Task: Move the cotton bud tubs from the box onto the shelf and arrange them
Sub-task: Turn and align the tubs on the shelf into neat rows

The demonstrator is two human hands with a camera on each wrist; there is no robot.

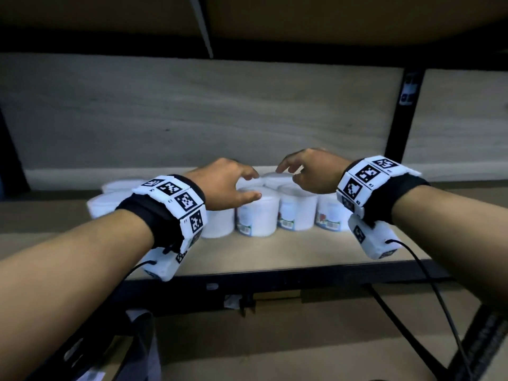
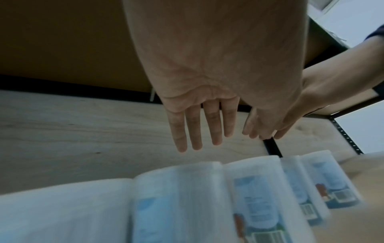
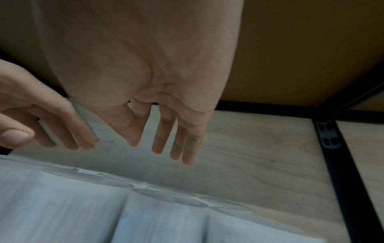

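Note:
Several white cotton bud tubs [image 1: 258,213] with blue labels stand grouped in rows on the wooden shelf [image 1: 275,251]. My left hand [image 1: 233,185] hovers over the middle tubs with straight, spread fingers [image 2: 195,131] and holds nothing. My right hand [image 1: 305,171] hangs just to its right above the back tubs, fingers [image 3: 176,143] relaxed and empty. In the wrist views the tubs [image 2: 257,194] lie below both palms, blurred [image 3: 158,220]. The two hands are close together, fingertips a short gap apart.
A pale back panel [image 1: 220,114] closes the shelf behind the tubs. A black upright post [image 1: 398,116] stands at the right. Another shelf board [image 1: 275,17] runs low overhead. A black frame rail [image 1: 275,281] edges the shelf front; part of a box [image 1: 132,350] shows below left.

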